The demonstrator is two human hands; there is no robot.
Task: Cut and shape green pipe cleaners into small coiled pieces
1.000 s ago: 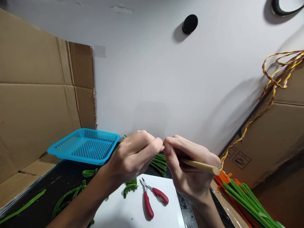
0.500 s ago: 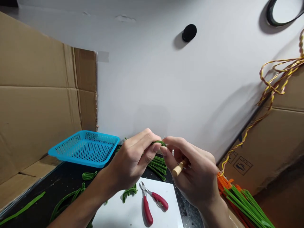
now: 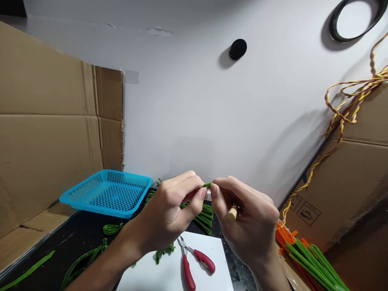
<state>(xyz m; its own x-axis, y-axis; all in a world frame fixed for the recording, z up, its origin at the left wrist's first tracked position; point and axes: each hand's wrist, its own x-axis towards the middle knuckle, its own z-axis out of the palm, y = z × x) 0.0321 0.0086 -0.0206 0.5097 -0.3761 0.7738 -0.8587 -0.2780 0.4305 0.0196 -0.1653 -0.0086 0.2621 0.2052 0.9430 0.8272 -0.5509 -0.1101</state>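
A short green fuzzy stem (image 3: 207,185) is pinched between both hands above the work surface. My left hand (image 3: 178,198) grips its left end between thumb and forefinger. At its right end, the thumb and forefinger of my right hand (image 3: 247,214) press together. A light wooden stick (image 3: 233,212) is also tucked in the right palm, its round end showing. Below the hands, red-handled pliers (image 3: 194,262) lie with handles apart on a white board (image 3: 154,277). Beside them is a small curled green piece (image 3: 164,253).
A blue perforated basket (image 3: 112,196) stands at the left, near cardboard (image 3: 48,93). Green stems (image 3: 203,216) lie behind the hands, green loops (image 3: 83,258) at the lower left. Orange and green stems (image 3: 315,258) are at the right, under twisted cord (image 3: 342,115).
The fingertips of both hands have shifted slightly, and the green stem now lies straighter between them. The wooden stick has turned, pointing more toward the camera. The view has moved slightly.
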